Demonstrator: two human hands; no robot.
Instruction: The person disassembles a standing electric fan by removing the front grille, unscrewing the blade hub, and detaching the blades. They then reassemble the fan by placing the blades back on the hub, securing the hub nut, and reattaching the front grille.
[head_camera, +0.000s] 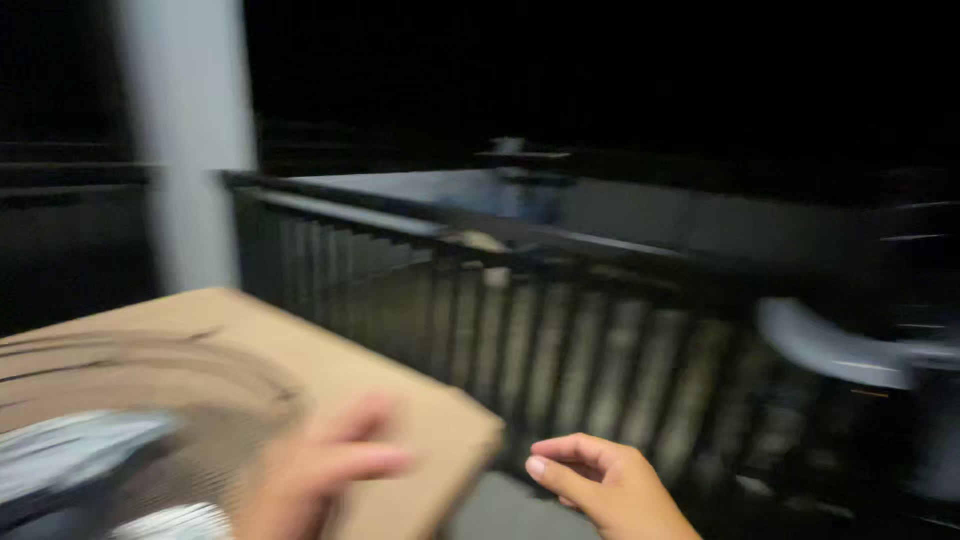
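We note our left hand (320, 470), blurred, resting on the cardboard box (400, 400) near its corner; finger grip cannot be told. Right hand (610, 485) hangs loosely curled, empty, beside the box by the railing (560, 340). Handling looks barely begun.

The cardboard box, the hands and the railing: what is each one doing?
cardboard box: tilted, left hand on it
left hand: blurred, resting on the box; grip cannot be told
right hand: fingers curled, holding nothing, beside the box corner
railing: upright, dark, behind the box
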